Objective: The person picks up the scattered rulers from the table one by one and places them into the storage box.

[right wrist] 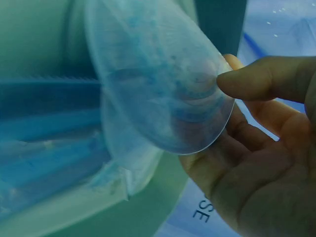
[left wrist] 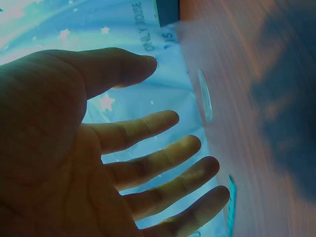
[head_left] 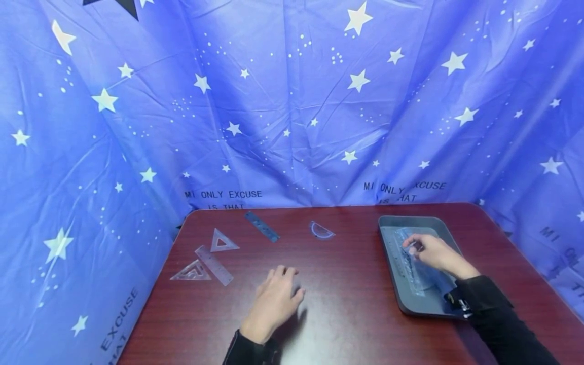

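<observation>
My right hand (head_left: 435, 253) is over the grey tray (head_left: 391, 271) on the right of the table. In the right wrist view its thumb and fingers pinch the edge of a clear, rounded protractor (right wrist: 163, 98) with blue markings. Beneath it, clear and bluish rulers (head_left: 414, 284) lie in the tray, partly hidden by the hand. My left hand (head_left: 274, 301) hovers over the middle of the table, holding nothing. In the left wrist view its fingers (left wrist: 158, 158) are spread and nearly straight.
A small protractor (head_left: 323, 233) lies near the back. Leftward are a bluish ruler (head_left: 262, 226), a triangle set square (head_left: 214, 247), a clear ruler (head_left: 214, 266) and another set square (head_left: 183, 276). A blue star-patterned curtain (head_left: 292, 101) hangs behind the red-brown table (head_left: 347, 294).
</observation>
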The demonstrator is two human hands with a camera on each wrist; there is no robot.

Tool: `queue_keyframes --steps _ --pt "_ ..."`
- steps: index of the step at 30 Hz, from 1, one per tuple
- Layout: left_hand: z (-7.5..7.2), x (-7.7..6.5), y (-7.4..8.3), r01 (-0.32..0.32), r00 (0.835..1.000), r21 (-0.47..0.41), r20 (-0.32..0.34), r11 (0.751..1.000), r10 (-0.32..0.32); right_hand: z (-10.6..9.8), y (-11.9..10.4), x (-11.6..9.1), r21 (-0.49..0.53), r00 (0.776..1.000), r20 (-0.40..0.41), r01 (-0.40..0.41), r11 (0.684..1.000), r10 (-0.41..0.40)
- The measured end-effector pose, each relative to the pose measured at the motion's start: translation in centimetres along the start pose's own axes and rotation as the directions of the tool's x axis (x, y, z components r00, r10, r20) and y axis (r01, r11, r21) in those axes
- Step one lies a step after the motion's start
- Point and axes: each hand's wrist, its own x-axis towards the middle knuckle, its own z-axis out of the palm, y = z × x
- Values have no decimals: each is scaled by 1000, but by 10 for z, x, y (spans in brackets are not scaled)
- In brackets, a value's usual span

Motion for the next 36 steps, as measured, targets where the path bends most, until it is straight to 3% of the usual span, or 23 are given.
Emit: queue_keyframes --steps 10,13,19,26,29,32,36 --pt "-15 5 -45 142 990 -2 -20 990 -142 8 7 1 -97 999 -34 25 995 -28" --pt "-21 6 -64 179 984 2 -18 984 -179 9 9 1 -132 998 -43 40 990 -46" --pt "-39 8 -109 241 970 45 -14 969 -241 8 9 -1 -154 1000 -30 -1 988 -4" --pt "-61 10 -157 329 943 75 20 941 -332 6 8 -6 -172 1000 -29 -10 985 5" --pt "-62 10 -176 331 943 69 -2 941 -331 6 7 -8 -186 1000 -25 -10 983 5" --pt "-67 11 -189 288 957 68 -12 955 -288 5 5 -10 -199 1000 -21 -3 980 -2" --pt "-73 14 -203 250 967 90 33 964 -254 4 2 -13 -202 1000 -26 -8 979 3"
